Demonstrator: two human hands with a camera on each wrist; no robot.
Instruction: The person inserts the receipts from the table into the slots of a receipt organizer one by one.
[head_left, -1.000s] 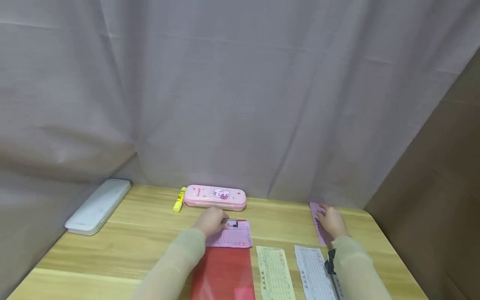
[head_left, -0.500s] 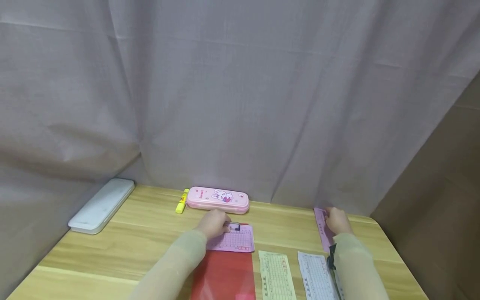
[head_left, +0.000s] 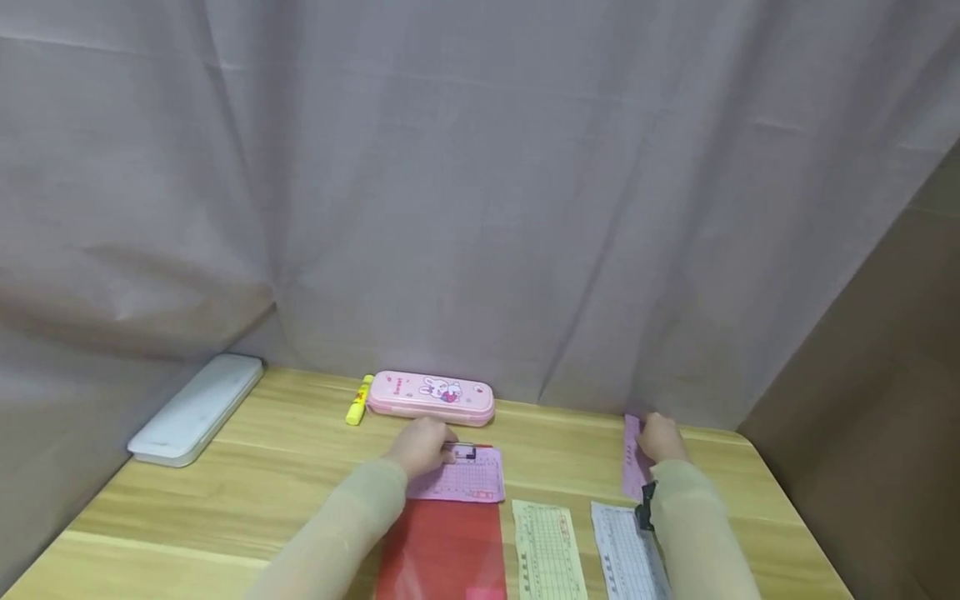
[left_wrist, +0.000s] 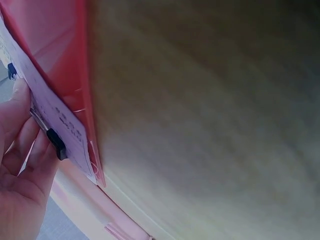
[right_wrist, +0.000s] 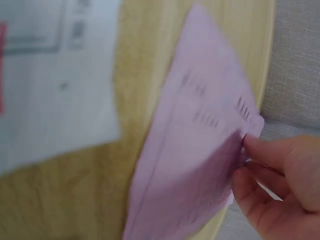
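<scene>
My left hand (head_left: 422, 447) is at the top of a red folder (head_left: 442, 546), its fingers and thumb at the folder's metal clip (left_wrist: 47, 131). A pink printed form (head_left: 468, 479) lies under the clip, on the folder. At the far right of the table, my right hand (head_left: 662, 438) pinches the edge of another pink printed form (right_wrist: 200, 125) between thumb and fingers. This sheet slants a little off the wood in the right wrist view. A pale yellow form (head_left: 549, 550) and a white form (head_left: 628, 550) lie between the folder and my right forearm.
Behind my left hand lies a pink pencil case (head_left: 431, 398) with a yellow glue-stick-like tube (head_left: 359, 400) beside it. A white flat case (head_left: 197, 408) rests at the far left. Grey cloth (head_left: 480, 200) hangs along the table's back edge.
My right forearm has swung slightly left, and the pink form in that hand has turned a little. My left hand stays at the clip.
</scene>
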